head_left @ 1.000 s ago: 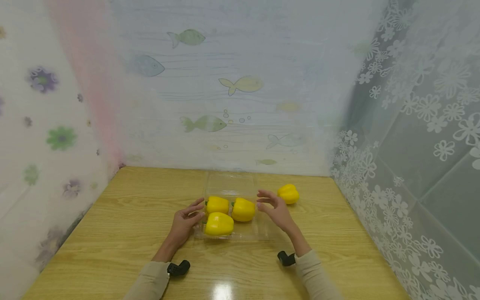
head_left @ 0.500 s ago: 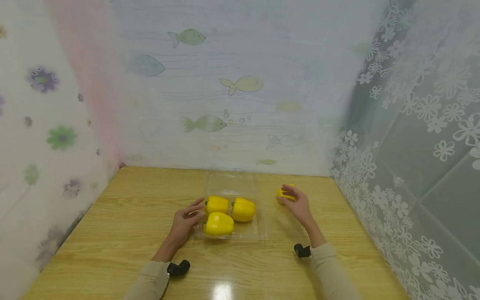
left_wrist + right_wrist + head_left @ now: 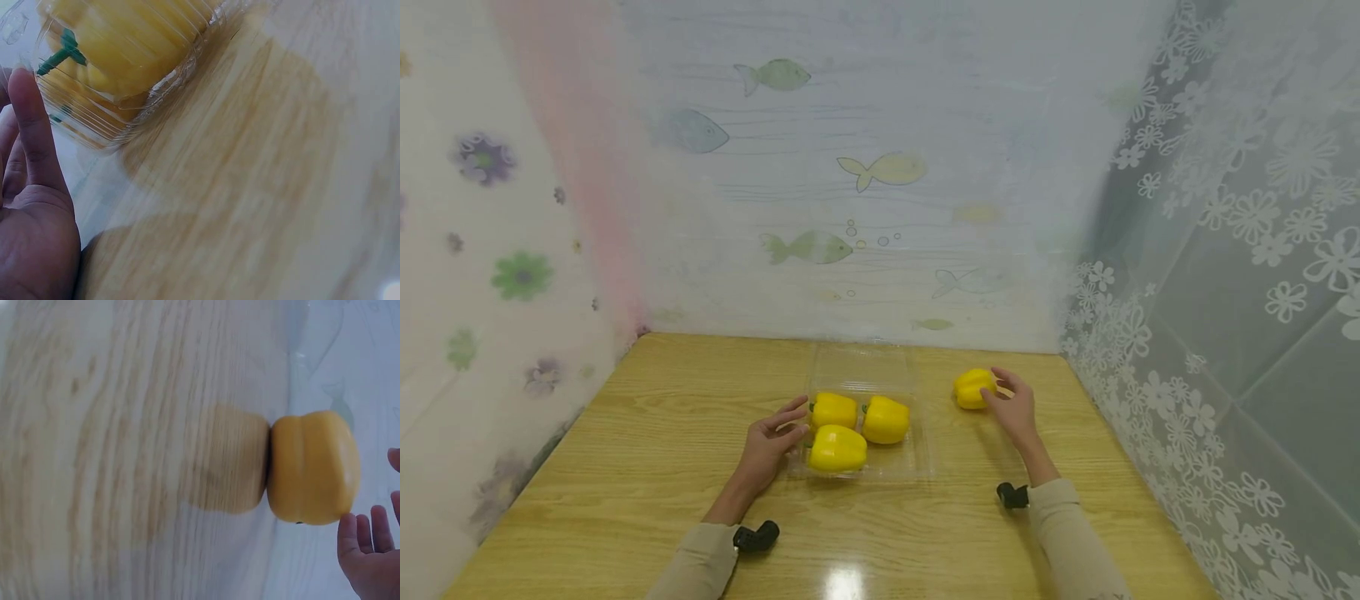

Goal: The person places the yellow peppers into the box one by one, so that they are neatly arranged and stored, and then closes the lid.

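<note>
A clear plastic clamshell box stands on the table with its lid laid back. Inside are three yellow bell peppers: a back left one, a back right one and a front one, with green stems. My left hand stays at the box's left side, its fingers extended; in the left wrist view a straight digit reaches the box's ribbed corner. A fourth yellow bell pepper lies on the table right of the box. My right hand is at its right side, fingers spread and fingertips close to it.
The wooden table meets a fish-patterned sheet at the back. Flower-patterned sheets hang along the left and right sides.
My right hand has moved right from the box's right side, passing over the loose pepper to its right side. The left hand, the box and the peppers in it have stayed put.
</note>
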Action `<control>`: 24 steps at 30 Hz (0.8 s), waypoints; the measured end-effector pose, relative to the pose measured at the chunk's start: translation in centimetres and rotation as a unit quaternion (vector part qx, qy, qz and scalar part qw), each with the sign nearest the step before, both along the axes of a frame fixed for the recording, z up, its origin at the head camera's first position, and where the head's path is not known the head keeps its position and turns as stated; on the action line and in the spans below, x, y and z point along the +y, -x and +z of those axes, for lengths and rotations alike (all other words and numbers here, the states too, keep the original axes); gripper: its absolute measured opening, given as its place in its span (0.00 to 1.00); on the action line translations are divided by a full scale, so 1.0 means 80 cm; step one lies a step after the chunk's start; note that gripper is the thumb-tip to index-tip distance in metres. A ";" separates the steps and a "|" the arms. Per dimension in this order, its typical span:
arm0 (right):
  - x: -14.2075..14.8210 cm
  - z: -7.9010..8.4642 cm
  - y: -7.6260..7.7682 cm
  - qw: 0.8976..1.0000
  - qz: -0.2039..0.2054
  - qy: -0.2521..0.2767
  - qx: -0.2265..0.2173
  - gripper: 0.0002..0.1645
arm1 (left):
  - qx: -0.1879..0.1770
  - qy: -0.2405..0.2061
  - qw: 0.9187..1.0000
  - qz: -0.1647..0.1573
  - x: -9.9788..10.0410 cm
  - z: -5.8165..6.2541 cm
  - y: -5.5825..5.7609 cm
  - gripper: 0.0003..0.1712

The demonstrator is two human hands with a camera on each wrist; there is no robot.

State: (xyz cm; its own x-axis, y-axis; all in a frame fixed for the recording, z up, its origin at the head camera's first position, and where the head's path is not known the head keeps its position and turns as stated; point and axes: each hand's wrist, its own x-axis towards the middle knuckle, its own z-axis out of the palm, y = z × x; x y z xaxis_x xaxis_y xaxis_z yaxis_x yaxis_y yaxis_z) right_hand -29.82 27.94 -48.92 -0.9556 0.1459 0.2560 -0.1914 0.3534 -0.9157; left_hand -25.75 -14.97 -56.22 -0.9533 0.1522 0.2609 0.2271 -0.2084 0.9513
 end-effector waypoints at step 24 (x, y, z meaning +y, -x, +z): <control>-0.016 -0.043 0.043 0.998 -0.032 -0.033 -0.052 0.42 | 0.006 -0.022 1.000 -0.016 -0.003 -0.004 0.003 0.25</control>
State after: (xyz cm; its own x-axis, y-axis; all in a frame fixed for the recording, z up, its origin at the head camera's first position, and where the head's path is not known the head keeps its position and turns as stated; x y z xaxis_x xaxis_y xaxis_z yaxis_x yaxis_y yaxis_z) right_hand -33.24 26.70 -52.35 -0.9667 0.1946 0.1664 -0.0708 0.4215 -0.9041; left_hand -25.99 -15.19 -56.57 -0.9452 0.1704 0.2786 0.2304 -0.2564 0.9387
